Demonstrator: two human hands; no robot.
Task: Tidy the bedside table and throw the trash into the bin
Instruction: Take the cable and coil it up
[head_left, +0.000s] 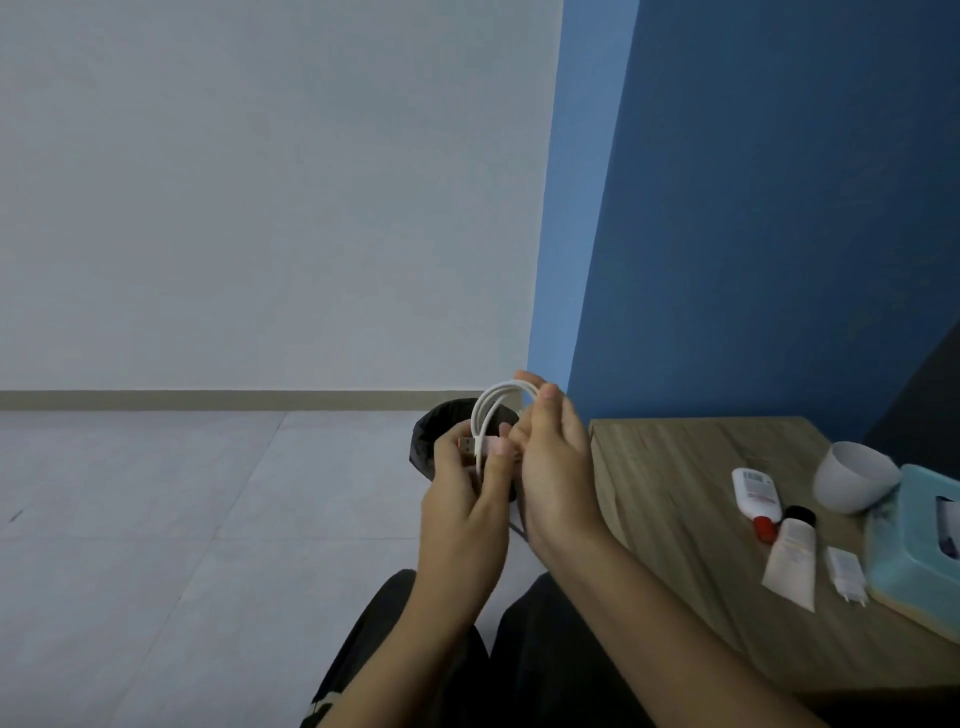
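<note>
A white charging cable (491, 405) is looped between both hands, held in the air in front of me. My left hand (467, 499) grips the lower end near its orange USB plug. My right hand (550, 457) pinches the top of the loop. Right behind the hands, on the floor, stands the black bin (431, 441) with a dark liner, mostly hidden by them. The wooden bedside table (670, 467) stands to the right.
On the table lie a white bottle with a red cap (756, 496), a cream tube with a black cap (792, 556), a white charger plug (847, 571), a white cup (852, 475) and a teal tissue box (919, 545). My dark trousers (415, 649) are below.
</note>
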